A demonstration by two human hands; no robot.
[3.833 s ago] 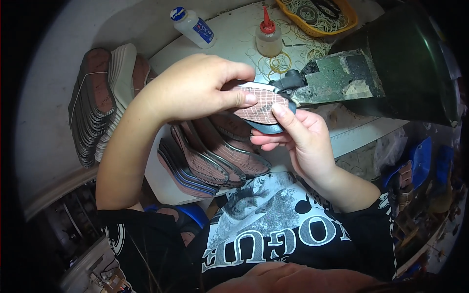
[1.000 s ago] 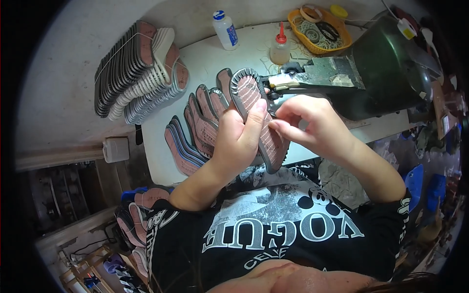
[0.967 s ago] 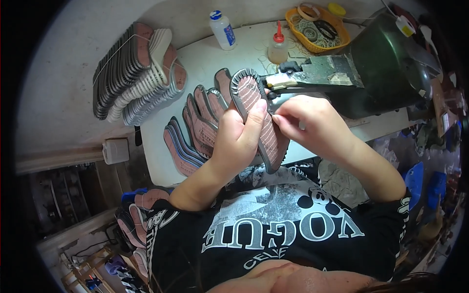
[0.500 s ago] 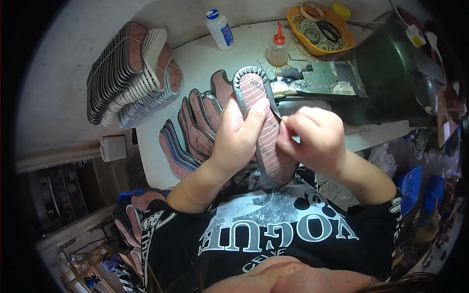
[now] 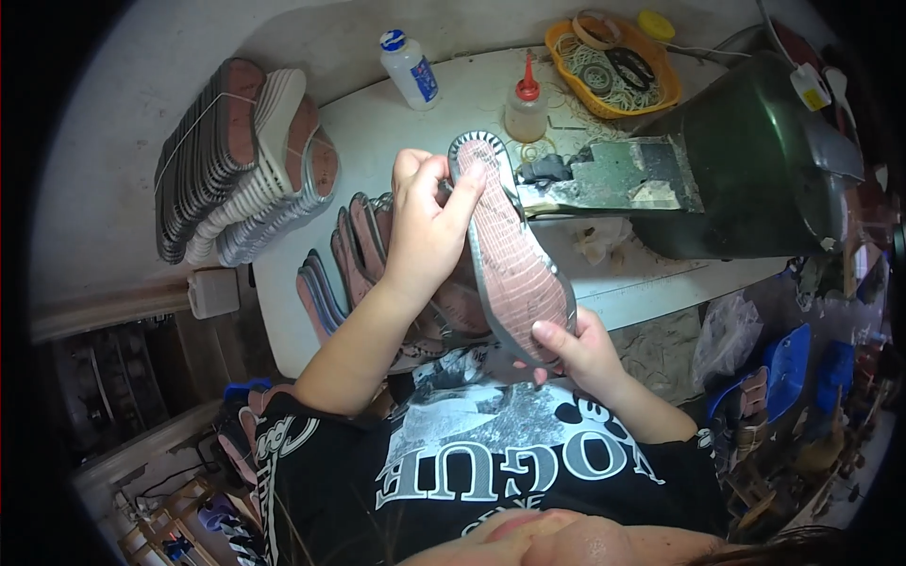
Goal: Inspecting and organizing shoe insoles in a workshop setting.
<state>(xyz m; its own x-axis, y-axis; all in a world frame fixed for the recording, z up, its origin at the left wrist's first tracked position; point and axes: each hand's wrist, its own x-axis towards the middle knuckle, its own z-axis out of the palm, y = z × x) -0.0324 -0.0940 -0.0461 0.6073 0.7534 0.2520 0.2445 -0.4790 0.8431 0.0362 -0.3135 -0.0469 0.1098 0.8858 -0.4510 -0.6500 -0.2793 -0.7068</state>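
Note:
A pinkish-brown shoe insole (image 5: 514, 255) with a dark wrapped rim is held up in front of me, its pleated heel end pointing away. My left hand (image 5: 429, 208) grips it near that far end, thumb lying on its face. Down at the wide near end, my right hand (image 5: 576, 349) has its thumb on top and its fingers underneath. The far tip is beside the dark arm (image 5: 604, 184) of a green machine. Behind my left forearm stand several similar insoles (image 5: 354, 241), partly hidden.
Tied stacks of insoles (image 5: 212, 160) stand at the far left. A white bottle with a blue cap (image 5: 411, 71), a red-tipped glue bottle (image 5: 527, 111) and a yellow basket of bands (image 5: 613, 66) line the back of the white table (image 5: 472, 80). The green machine body (image 5: 746, 160) is on the right.
My right hand has left the insole's side edge and moved down to its near end. My left hand has slid up toward the far end. The insole's face is turned more toward me.

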